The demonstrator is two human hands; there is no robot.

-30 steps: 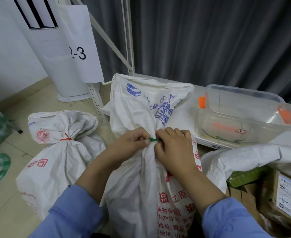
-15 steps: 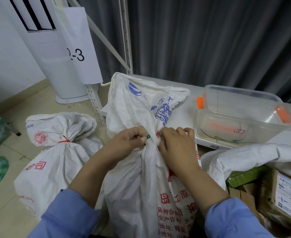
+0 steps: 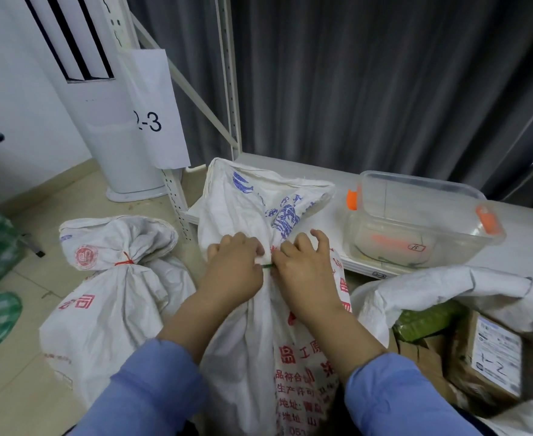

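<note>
A tall white woven sack (image 3: 252,347) with red and blue print stands in front of me, its neck bunched together. A thin green tie (image 3: 267,266) runs round that neck. My left hand (image 3: 233,269) grips the neck from the left and pinches one end of the tie. From the right, my right hand (image 3: 306,272) pinches the other end, with two fingers lifted off the cloth. The sack's open top flops back onto the shelf behind.
A second white sack (image 3: 111,294), closed with a red tie, sits on the floor at left. A clear plastic box (image 3: 422,225) with orange clips stands on the white shelf (image 3: 529,243). At right an open sack (image 3: 447,287) holds cardboard boxes. A white floor unit (image 3: 114,127) stands behind.
My hands have shifted on the sack's neck and the green tie now shows as a short strand between them. The view has risen a little.
</note>
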